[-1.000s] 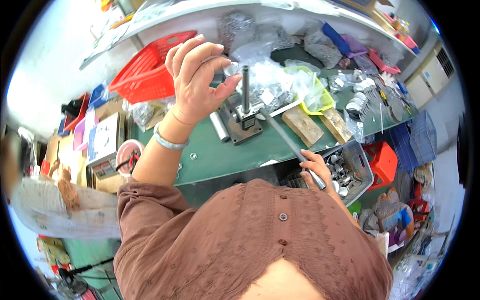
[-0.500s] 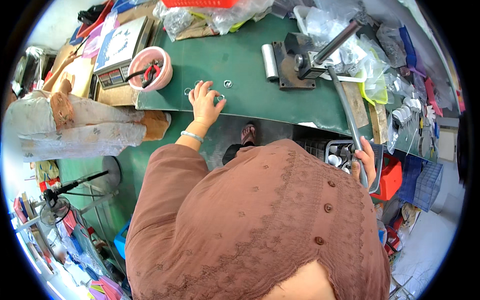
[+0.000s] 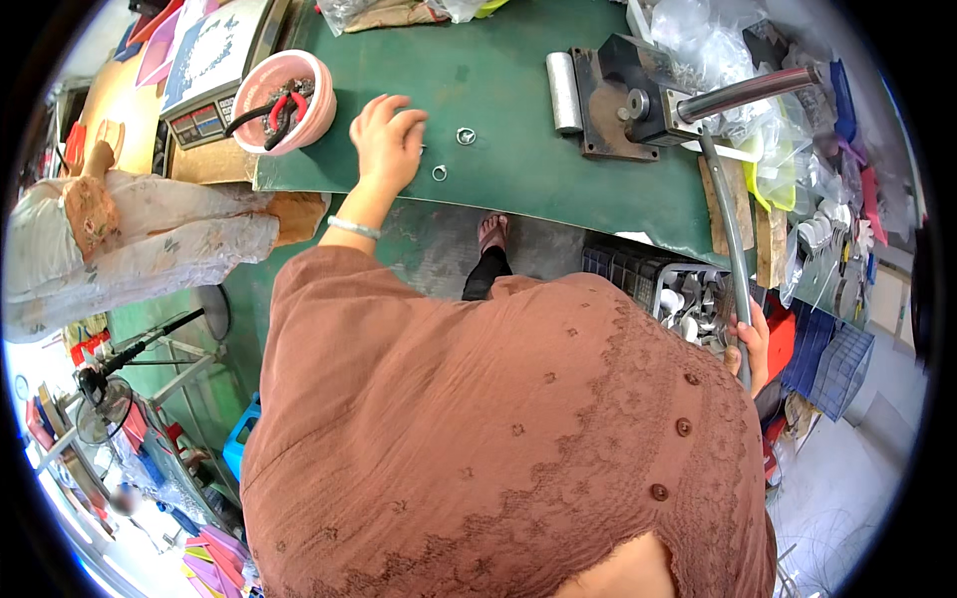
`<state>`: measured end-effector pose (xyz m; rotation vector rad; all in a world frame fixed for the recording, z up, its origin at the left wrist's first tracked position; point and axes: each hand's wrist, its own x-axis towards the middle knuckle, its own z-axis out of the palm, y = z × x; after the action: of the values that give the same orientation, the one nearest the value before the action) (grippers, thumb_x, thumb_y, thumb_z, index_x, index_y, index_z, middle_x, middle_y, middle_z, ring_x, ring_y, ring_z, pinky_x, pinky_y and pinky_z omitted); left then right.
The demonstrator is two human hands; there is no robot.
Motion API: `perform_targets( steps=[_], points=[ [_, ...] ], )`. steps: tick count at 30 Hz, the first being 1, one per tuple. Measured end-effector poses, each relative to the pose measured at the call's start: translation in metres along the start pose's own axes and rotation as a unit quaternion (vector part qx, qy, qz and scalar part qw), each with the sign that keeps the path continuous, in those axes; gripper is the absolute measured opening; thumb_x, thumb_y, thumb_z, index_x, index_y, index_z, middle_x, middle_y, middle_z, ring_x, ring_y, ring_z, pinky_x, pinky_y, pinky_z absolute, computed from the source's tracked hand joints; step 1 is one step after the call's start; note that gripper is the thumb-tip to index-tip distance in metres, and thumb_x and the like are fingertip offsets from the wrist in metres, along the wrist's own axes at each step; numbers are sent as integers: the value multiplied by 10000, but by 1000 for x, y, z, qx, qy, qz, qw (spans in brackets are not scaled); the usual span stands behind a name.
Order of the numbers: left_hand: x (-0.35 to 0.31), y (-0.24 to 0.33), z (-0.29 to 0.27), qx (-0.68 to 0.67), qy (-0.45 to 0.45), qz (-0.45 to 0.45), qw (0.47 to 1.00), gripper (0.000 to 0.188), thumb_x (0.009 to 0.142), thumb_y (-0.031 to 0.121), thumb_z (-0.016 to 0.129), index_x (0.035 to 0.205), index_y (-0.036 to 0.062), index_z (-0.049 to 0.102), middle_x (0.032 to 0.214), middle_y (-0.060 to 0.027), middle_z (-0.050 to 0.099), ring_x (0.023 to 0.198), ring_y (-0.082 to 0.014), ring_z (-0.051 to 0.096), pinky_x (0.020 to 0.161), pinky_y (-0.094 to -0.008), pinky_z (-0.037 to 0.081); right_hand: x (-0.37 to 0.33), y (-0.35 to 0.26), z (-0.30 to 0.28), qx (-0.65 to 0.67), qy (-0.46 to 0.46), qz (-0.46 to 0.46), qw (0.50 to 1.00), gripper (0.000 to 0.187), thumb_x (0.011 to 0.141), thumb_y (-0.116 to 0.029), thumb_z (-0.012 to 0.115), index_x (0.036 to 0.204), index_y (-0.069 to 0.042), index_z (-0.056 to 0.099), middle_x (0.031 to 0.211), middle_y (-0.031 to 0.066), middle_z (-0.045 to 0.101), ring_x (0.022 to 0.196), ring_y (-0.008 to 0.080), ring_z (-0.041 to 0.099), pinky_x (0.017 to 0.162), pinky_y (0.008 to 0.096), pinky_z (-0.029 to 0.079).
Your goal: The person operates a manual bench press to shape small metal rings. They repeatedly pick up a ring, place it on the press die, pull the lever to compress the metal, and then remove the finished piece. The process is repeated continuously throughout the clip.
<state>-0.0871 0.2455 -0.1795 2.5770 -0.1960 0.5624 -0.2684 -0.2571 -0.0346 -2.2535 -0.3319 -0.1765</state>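
My left hand [image 3: 387, 145] is over the green worktable, palm down, its fingers bent but apart. Nothing shows in it, though its underside is hidden. Just right of it lie two small silver metal rings, a farther ring [image 3: 466, 136] and a nearer ring [image 3: 440, 173]. A bit of another pale piece peeks out by the thumb side. My right hand [image 3: 755, 344] is wrapped round the lower end of a long grey lever [image 3: 733, 229]. That lever runs up to a dark hand press [image 3: 638, 105] bolted on a metal base plate.
A pink tub [image 3: 317, 110] with red-handled pliers stands left, beside a weighing scale [image 3: 214, 75]. A metal cylinder [image 3: 564, 93] is next to the press. Below the lever, a crate [image 3: 660, 289] holds metal spoon-like pieces. Another person's arm and clothing [image 3: 150, 234] are at far left.
The view has shifted, and the table things sit higher in it. My left hand has moved slightly left and away from the rings, fingers less spread. My right hand stays on the lever.
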Motion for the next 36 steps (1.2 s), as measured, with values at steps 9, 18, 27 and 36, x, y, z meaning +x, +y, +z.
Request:
perform_targets(
  steps=[9, 18, 27, 36],
  points=[
    [27, 40, 17, 60, -162, 99, 980, 128, 682, 209, 727, 746, 118, 664, 1122, -43, 575, 1193, -288, 444, 985, -470, 287, 4, -15, 1, -15, -17, 6, 1000, 270, 950, -217, 518, 1171, -61, 518, 1278, 240, 473, 1056, 277, 546, 910, 383, 430],
    [25, 23, 31, 13, -154, 74, 985, 54, 688, 133, 682, 717, 105, 646, 1120, -45, 579, 1185, -282, 452, 971, -464, 306, 5, -20, 6, -3, 13, 19, 1000, 254, 940, -204, 533, 1146, -55, 535, 1282, 256, 474, 1098, 307, 532, 929, 404, 419],
    [23, 21, 39, 7, -131, 37, 991, 83, 696, 142, 708, 771, 119, 679, 1132, -58, 563, 1179, -306, 446, 962, -458, 328, 3, -12, 5, 2, 14, 10, 1000, 260, 923, -201, 563, 1132, -49, 546, 1281, 267, 474, 1117, 331, 525, 942, 418, 407],
    [62, 43, -12, -697, -223, -290, 616, 91, 944, 126, 521, 959, 49, 569, 1125, -145, 614, 1042, -244, 597, 914, -366, 477, 2, -14, 11, 20, 42, 0, 999, 243, 912, -209, 576, 1076, -30, 565, 1255, 266, 496, 1111, 349, 534, 942, 419, 413]
  ],
)
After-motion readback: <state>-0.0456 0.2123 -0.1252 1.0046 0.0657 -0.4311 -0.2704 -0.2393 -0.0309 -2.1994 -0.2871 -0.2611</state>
